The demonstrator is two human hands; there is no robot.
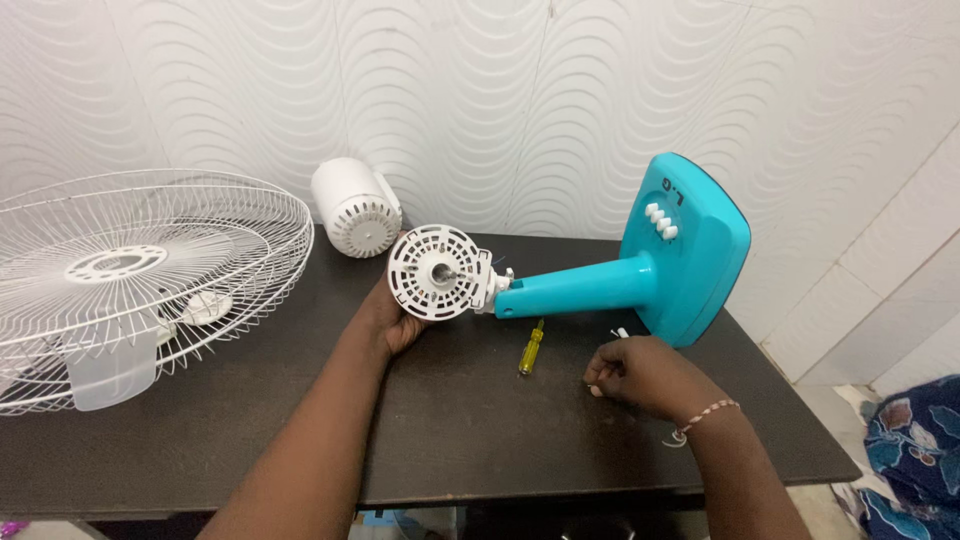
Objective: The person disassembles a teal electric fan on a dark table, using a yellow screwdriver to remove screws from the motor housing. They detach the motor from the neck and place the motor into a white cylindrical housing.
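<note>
A table fan lies on its side on the dark table [470,430]. Its turquoise stand and base [680,255] point right; the white round motor housing [437,272] with a bare shaft faces me. My left hand [395,320] cups the underside of that motor housing. My right hand [640,372] rests on the table near the base, fingers curled around a small white piece that is mostly hidden. A yellow-handled screwdriver [530,348] lies between my hands, untouched.
A white wire fan guard [140,270] with translucent blades under it fills the table's left side. A white motor back cover [355,207] lies by the patterned white wall. The table's right edge drops to a tiled floor with patterned cloth [915,450].
</note>
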